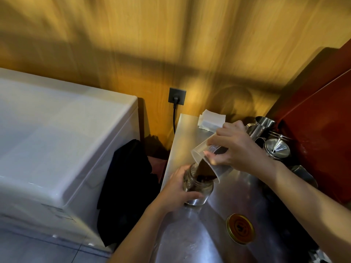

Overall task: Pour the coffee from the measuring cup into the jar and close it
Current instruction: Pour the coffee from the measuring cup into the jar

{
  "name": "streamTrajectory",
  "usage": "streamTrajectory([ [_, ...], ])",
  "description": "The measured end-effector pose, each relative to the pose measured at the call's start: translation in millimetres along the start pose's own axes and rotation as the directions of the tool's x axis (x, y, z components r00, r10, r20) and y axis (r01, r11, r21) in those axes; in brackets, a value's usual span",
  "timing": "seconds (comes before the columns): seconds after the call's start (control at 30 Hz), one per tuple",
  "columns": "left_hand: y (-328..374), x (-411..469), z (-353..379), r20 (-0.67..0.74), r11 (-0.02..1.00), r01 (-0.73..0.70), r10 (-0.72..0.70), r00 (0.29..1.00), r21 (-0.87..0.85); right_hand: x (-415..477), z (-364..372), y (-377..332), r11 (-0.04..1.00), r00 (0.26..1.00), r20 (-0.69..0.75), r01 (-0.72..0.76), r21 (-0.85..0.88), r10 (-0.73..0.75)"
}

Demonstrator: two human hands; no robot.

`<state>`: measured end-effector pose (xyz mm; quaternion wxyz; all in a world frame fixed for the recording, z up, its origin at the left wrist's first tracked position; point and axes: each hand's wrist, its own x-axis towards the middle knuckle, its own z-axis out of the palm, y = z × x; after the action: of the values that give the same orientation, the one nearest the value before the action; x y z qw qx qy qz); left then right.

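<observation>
My right hand [235, 147] grips a clear plastic measuring cup [201, 150] and tips it steeply down to the left. Dark ground coffee [204, 168] slides along the cup's lower wall and drops from its rim into the mouth of a glass jar [199, 190]. The jar stands upright on the steel counter [190, 234], and my left hand [177, 192] wraps its left side. Some coffee lies inside the jar's neck. The jar's gold lid [240, 229] lies flat on the counter to the front right, apart from both hands.
Steel pitchers and a funnel [273, 141] crowd the back right beside a red panel [322, 130]. A stack of white paper filters [210, 120] sits at the counter's back edge. Left of the counter hangs a dark cloth [127, 190] against a white appliance [57, 139].
</observation>
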<state>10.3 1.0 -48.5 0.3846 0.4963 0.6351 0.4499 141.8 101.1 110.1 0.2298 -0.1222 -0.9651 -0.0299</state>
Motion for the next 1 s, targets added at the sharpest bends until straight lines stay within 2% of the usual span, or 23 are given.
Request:
streamTrajectory([
  [0.4, -1, 1, 1, -0.014, 1.0, -0.01, 0.01, 1.0, -0.01, -1, 3, 3, 0.999, 0.999, -0.044, 0.02, -0.026, -0.021],
  [0.63, -3, 1, 2, -0.02, 1.0, -0.011, 0.011, 1.0, -0.008, -2, 7, 1, 0.993, 0.992, -0.074, 0.097, -0.066, -0.102],
  [1.0, -5, 2, 2, 0.0, 1.0, -0.004, 0.004, 1.0, 0.004, -6, 14, 4, 0.989, 0.988, -0.078, 0.133, -0.059, -0.137],
])
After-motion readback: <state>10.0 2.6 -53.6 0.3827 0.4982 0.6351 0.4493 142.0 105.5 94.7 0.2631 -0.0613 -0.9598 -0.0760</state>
